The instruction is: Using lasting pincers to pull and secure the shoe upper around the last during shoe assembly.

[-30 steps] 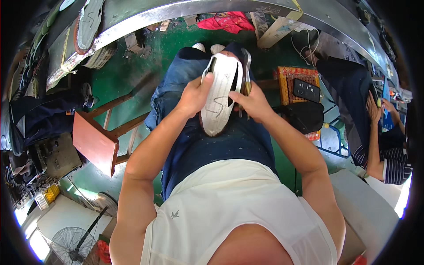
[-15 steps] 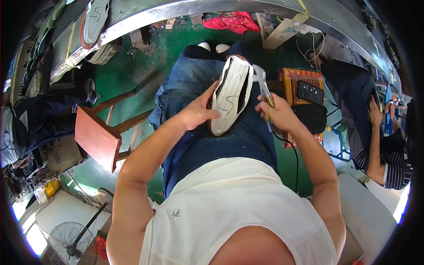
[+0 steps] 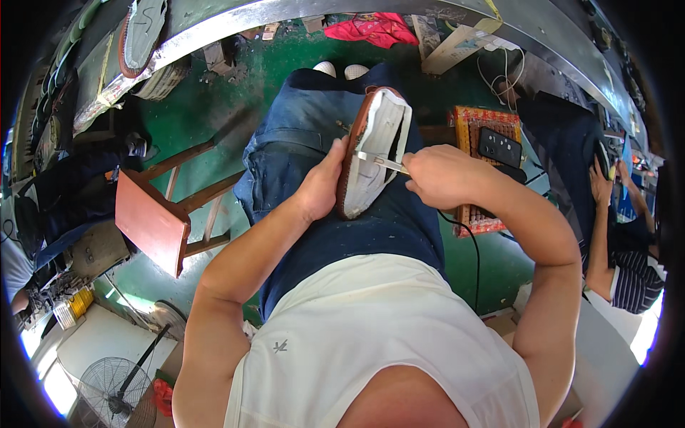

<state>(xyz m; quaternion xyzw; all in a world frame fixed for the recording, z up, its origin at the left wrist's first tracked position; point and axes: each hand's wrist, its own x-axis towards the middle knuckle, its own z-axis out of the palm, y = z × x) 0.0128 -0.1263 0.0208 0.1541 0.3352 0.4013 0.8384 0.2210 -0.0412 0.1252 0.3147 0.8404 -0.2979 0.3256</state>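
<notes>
On my lap a shoe (image 3: 370,182) lies with its underside up, showing a pale inner sole and a brown stitched edge. My left hand (image 3: 322,182) is closed on its left side, thumb along the edge and fingers partly hidden. A dark gap shows along the shoe's right side, beside a loose white strip. In my right hand (image 3: 442,173) is a metal tool (image 3: 379,161) with a hammer-like head, gripped by the handle. That head rests on or just above the middle of the sole; contact cannot be made out.
A wooden stool (image 3: 153,221) stands to the left. On the right, a phone (image 3: 499,148) lies on a beaded seat (image 3: 467,121). Ahead runs a metal bench edge (image 3: 285,16) with another shoe (image 3: 143,32). Co-workers sit on both sides. A fan (image 3: 114,389) stands lower left.
The tool has swung left from beside the shoe to over its sole, with my right hand following. My left hand has tilted the shoe, so its brown left edge now shows.
</notes>
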